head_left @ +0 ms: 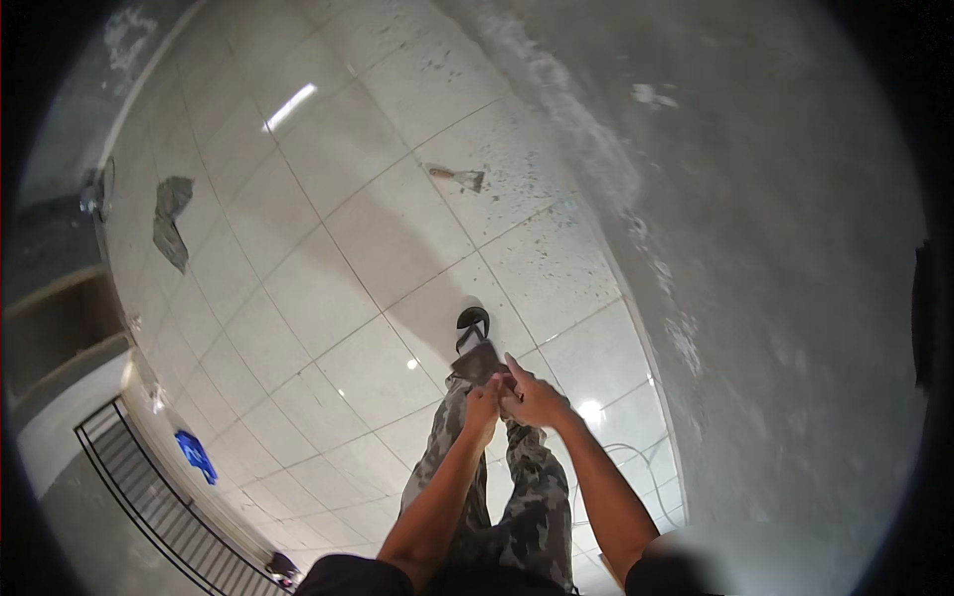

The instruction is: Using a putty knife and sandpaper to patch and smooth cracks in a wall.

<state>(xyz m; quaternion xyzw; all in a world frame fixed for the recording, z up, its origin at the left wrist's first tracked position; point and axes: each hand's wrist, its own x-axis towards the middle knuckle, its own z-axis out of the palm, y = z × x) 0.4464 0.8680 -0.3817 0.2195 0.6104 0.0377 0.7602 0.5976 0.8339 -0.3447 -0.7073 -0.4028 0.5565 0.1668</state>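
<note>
Two hands, one small dark flat object [479, 362] held out in front, above the knees. Left hand [484, 405] and right hand [534, 400] meet at its lower edge, fingers closed on it; right index finger extended (exact pinch unclear). One sandalled foot [472, 325] beyond. Tiled floor [328, 248]: one grey rag [169, 221], one trowel-like tool [459, 178], one blue item [196, 455]. Grey wall [755, 248] right.
</note>
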